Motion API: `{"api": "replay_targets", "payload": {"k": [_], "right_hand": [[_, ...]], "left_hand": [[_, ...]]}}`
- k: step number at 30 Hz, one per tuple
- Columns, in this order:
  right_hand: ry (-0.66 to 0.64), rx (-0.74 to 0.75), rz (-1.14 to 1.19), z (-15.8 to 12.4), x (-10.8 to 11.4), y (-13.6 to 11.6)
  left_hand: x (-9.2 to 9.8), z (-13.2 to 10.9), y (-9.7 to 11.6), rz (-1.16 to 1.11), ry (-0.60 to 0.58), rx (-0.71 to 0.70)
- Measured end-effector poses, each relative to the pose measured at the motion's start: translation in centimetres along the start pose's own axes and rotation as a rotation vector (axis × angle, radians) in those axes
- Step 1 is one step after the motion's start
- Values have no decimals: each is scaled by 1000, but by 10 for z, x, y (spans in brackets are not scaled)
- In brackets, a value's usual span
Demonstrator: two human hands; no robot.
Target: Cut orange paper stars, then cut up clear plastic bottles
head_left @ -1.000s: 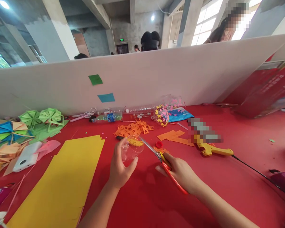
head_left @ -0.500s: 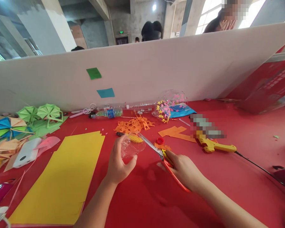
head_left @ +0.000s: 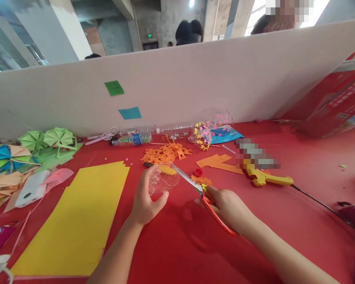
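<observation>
My left hand [head_left: 150,195] is closed around a clear plastic bottle piece [head_left: 162,182], thumb at its near side and fingers at its far left. In my right hand [head_left: 225,205] is a pair of scissors [head_left: 187,179] with orange-red and yellow handles. The blade tips touch or overlap the rim of the clear piece; exactly where they meet is hard to make out. Behind the clear plastic, something yellow [head_left: 167,170] shows through. A pile of orange paper cutouts [head_left: 165,153] lies just beyond my left hand, and a red ring [head_left: 198,172] sits beyond the scissors.
Yellow paper sheets [head_left: 73,213] lie at left, near folded paper umbrellas [head_left: 58,137]. A yellow glue gun [head_left: 266,178] with a black cord rests at right. Plastic bottles [head_left: 133,139] and a star-covered clear piece [head_left: 202,135] lie along the white partition [head_left: 171,79].
The whole view has shifted slightly. Both hands keep nearly the same pose, the left still around the clear piece and the right on the scissors, whose blades look little changed.
</observation>
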State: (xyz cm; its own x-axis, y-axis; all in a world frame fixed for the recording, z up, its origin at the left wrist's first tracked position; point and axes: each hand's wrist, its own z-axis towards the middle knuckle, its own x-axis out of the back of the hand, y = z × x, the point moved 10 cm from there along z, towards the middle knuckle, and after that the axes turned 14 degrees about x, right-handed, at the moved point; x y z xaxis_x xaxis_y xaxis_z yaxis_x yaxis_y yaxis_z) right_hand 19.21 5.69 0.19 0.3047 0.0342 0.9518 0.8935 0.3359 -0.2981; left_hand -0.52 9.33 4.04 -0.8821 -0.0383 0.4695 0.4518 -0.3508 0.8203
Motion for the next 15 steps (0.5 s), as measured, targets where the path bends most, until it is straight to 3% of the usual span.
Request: {"api": "replay_targets", "payload": {"k": [15], "right_hand": [[0, 8, -56, 3, -3, 4]], "left_hand": [[-1, 9, -12, -214, -199, 85]]}}
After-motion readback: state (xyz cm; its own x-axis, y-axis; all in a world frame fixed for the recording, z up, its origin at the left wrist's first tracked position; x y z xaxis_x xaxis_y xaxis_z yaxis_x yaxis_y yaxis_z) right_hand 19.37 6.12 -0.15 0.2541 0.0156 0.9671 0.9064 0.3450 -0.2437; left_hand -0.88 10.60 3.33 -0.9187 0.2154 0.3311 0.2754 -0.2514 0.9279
